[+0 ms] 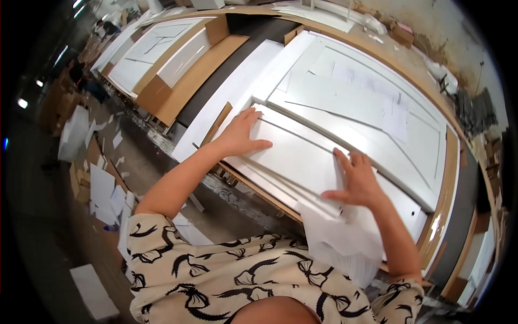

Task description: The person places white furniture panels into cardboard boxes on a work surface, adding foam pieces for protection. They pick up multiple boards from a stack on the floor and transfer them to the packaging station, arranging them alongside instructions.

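A long white panel [294, 154] lies in a shallow carton among other white boards. My left hand [240, 132] rests at its left end, fingers stretched toward the far edge and thumb spread over the surface. Farther right, my right hand [356, 181] spans the same panel, its fingertips by the far edge and its thumb toward the near one. Both hands are spread and touch the panel without closing round it. Just beyond lies a larger stack of white boards [367, 132], with a printed sheet [396, 119] on top.
Crumpled white foam wrap [345, 237] hangs over the near edge by my right forearm. A second open carton [189, 70] with white parts stands on the dark conveyor [216, 81] at the left. Scraps of board [102, 189] litter the floor. Another person [86, 81] stands far left.
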A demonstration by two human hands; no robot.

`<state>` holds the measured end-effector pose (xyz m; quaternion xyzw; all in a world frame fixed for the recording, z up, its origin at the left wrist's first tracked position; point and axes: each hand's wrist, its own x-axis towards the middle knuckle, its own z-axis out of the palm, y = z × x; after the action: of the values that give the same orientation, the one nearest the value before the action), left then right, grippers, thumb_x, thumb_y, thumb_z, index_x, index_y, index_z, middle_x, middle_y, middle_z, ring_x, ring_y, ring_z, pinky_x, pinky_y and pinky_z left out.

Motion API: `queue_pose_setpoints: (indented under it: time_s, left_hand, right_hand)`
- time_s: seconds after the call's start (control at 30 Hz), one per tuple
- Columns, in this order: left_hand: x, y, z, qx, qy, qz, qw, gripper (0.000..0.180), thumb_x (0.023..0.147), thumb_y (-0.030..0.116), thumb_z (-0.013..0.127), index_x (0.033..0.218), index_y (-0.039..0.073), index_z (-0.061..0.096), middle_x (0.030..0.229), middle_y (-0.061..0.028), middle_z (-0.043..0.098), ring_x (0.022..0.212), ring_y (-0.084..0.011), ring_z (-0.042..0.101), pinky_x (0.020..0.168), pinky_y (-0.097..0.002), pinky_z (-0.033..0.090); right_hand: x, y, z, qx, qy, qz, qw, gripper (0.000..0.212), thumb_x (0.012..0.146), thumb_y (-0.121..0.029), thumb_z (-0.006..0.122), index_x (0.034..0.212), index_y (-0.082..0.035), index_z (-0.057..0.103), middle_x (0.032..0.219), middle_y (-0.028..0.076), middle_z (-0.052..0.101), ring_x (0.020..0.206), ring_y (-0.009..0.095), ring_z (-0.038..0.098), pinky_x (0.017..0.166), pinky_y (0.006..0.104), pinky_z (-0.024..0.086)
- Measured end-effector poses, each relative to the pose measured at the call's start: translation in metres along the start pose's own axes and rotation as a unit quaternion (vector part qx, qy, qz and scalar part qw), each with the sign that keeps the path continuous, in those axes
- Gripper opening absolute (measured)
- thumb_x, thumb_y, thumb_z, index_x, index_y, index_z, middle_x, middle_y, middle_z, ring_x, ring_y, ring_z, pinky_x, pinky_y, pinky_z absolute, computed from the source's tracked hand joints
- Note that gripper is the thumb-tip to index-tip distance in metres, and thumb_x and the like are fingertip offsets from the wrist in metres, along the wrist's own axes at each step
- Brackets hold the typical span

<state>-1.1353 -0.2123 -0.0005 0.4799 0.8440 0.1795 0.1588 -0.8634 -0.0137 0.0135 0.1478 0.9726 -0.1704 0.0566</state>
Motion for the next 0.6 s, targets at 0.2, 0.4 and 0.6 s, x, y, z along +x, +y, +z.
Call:
queue_pose_setpoints:
  time_s: [0.2, 0.4, 0.6]
  left_hand:
    - [-0.005, -0.006, -0.006, -0.005, 0.02, -0.065, 0.998, 0.083, 0.071, 0.047, 0.069, 0.131, -0.002, 0.039, 0.127, -0.0233, 0.044, 0.117, -0.0337, 0.045, 0.098, -0.0363, 0.037]
    - [-0.006, 0.006, -0.012, -0.034, 0.033, -0.137, 0.989, 0.072, 0.072, 0.043, 0.07, 0.125, -0.001, 0.048, 0.104, -0.0183, 0.06, 0.094, -0.0271, 0.059, 0.084, -0.0314, 0.046]
    - [-0.006, -0.003, 0.003, -0.231, 0.091, -0.158, 0.956, 0.055, 0.08, 0.03, 0.067, 0.124, 0.002, 0.051, 0.1, -0.0104, 0.061, 0.086, -0.0198, 0.058, 0.075, -0.0294, 0.047]
  right_hand:
    - [0.001, -0.01, 0.006, 0.002, 0.05, -0.055, 0.997, 0.1, 0.056, -0.058, 0.075, 0.136, -0.012, 0.036, 0.13, 0.029, 0.035, 0.122, 0.044, 0.031, 0.103, 0.0492, 0.026]
    - [0.026, -0.032, 0.007, -0.075, 0.014, -0.113, 0.991, 0.11, 0.048, -0.059, 0.076, 0.139, -0.017, 0.031, 0.13, 0.031, 0.033, 0.118, 0.043, 0.035, 0.1, 0.0482, 0.026]
    - [0.005, -0.026, -0.001, -0.044, -0.038, -0.061, 0.996, 0.102, 0.048, -0.041, 0.075, 0.138, -0.017, 0.032, 0.128, 0.03, 0.033, 0.113, 0.043, 0.037, 0.097, 0.0468, 0.03]
